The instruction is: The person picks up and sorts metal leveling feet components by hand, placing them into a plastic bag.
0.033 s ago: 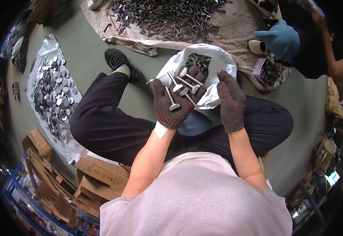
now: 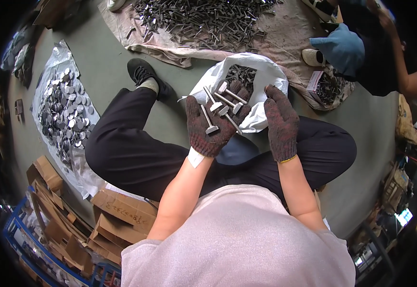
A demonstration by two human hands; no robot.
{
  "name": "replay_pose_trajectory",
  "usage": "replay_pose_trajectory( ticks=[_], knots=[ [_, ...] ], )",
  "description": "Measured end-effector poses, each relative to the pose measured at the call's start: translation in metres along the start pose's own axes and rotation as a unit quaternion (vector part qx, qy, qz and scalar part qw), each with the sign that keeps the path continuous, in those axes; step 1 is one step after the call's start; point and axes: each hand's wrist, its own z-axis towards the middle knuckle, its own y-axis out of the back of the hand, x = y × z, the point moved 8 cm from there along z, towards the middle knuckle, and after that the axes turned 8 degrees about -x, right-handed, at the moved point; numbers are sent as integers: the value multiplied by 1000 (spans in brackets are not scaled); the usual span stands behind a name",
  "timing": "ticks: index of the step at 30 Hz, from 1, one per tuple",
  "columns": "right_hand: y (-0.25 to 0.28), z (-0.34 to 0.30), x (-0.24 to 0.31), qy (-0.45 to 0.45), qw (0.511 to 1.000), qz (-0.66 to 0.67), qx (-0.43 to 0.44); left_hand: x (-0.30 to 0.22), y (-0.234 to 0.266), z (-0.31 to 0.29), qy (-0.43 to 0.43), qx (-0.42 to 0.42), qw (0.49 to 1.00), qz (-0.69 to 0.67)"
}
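Observation:
My left hand (image 2: 222, 129), in a dark red-and-black knit glove, is palm up and slightly cupped. Several metal T-bolts (image 2: 211, 129) lie across its palm and fingers, pointing different ways. My right hand (image 2: 283, 128), gloved alike, is raised at the bag's right side, fingers stretched and close together; I see nothing in it. Beyond and under the left fingers stands an open white sack (image 2: 270, 68), its rim folded outward. Dark bolts (image 2: 240, 72) show inside the sack, partly covered by the left hand.
A large heap of bolts (image 2: 199, 26) lies on a cloth (image 2: 285, 43) ahead. Round metal discs (image 2: 67, 112) cover a plastic sheet at left. Cardboard boxes (image 2: 122, 210) and a blue frame (image 2: 22, 234) are behind left. A person in a blue cap (image 2: 340, 48) bends at far right, near a smaller bolt pile (image 2: 330, 88).

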Motion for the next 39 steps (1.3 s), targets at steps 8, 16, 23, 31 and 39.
replay_pose_trajectory(
  ticks=[8, 16, 23, 31, 39],
  knots=[
    [-3, 2, 9, 71, 996, -43, -10, -4, 2, 0, -8, 1, 1000, 4],
    [-9, 3, 18, 100, 992, -72, 5, 1, -3, -5, -9, 4, 1000, -11],
    [-14, 9, 26, 39, 993, -74, 81, 16, 5, -31, 62, -5, 998, 27],
    [-36, 8, 6, -109, 957, -64, 261, 27, 29, -46, 99, -65, 991, 63],
    [-28, -9, 38, 263, 903, -253, 229, 35, 46, -37, 160, -79, 975, 135]
  ],
)
